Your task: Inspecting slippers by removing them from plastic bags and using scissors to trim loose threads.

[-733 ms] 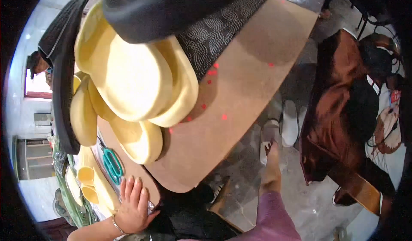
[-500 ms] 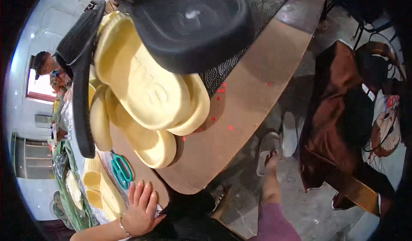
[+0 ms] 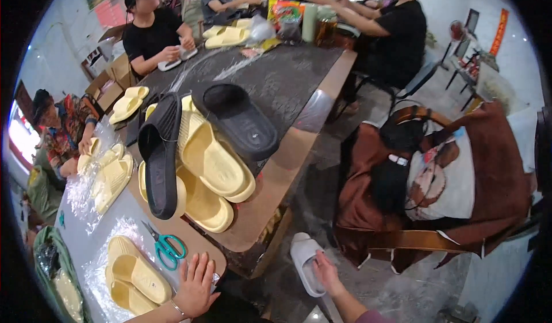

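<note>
Desk (image 3: 287, 168): long, dark speckled top with a tan edge; it runs from the near corner by the person up to the far end, where other people sit; it serves as landmark for all that follows.
Brown chair (image 3: 494, 208): right of the desk, well apart from it, draped with a brown cover; a dark bag and a pale printed cloth lie on it.
Slipper heap (image 3: 215, 165): on the near half of the desk; 2 black slippers lie over several pale yellow ones, 1 black slipper tilted on its side at the heap's left.
Yellow pair in clear wrap (image 3: 135, 274): at the desk's near left corner, just left of the left hand.
White slipper (image 3: 305, 254): on the floor below the desk's near edge, sole side down.
Left hand (image 3: 195, 285): flat on the desk's near corner; fingers spread, holding nothing; just below the scissors.
Right hand (image 3: 326, 271): down at the floor beside the desk's near edge, touching the white slipper's right rim; fingers curled toward it; whether they grip it I cannot tell.
Scissors (image 3: 165, 245): green-handled, lying on the desk between the heap and the left hand.
</note>
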A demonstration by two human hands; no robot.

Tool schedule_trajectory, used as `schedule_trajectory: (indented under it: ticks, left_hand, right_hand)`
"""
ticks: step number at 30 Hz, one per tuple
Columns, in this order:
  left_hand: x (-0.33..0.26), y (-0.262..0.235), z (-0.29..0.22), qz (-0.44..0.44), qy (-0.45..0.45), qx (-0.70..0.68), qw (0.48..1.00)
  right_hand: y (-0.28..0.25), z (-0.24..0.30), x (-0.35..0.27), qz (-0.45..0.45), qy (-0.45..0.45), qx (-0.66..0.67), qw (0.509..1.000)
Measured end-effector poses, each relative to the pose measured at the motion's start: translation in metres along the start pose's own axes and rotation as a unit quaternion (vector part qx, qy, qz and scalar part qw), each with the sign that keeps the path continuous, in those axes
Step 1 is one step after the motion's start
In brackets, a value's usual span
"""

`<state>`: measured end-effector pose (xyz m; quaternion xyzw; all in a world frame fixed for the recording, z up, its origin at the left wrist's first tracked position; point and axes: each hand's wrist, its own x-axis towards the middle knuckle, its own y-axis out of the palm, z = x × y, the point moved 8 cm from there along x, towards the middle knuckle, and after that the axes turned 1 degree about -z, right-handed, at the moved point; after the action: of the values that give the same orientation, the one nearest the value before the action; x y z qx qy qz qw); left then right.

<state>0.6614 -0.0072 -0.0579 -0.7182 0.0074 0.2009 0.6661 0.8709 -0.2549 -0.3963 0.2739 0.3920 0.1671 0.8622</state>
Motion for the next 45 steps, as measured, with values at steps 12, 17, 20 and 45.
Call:
schedule_trajectory:
  ticks: [12, 17, 20, 45]
  left_hand:
    - [-0.005, 0.005, 0.001, -0.094, 0.001, 0.011, 0.996]
    - [-0.015, 0.007, 0.01, -0.096, -0.029, 0.013, 0.995]
    - [-0.011, -0.001, 0.004, -0.128, -0.006, -0.001, 0.992]
    - [-0.018, 0.007, 0.008, -0.093, -0.054, -0.023, 0.994]
  right_hand:
    - [0.155, 0.197, -0.165, 0.173, -0.253, -0.057, 0.95]
    - [0.266, 0.275, -0.161, 0.247, -0.351, -0.13, 0.894]
    - [0.337, 0.327, -0.155, 0.267, -0.394, -0.162, 0.864]
    - [0.46, 0.29, 0.12, 0.156, -0.398, -0.503, 0.751]
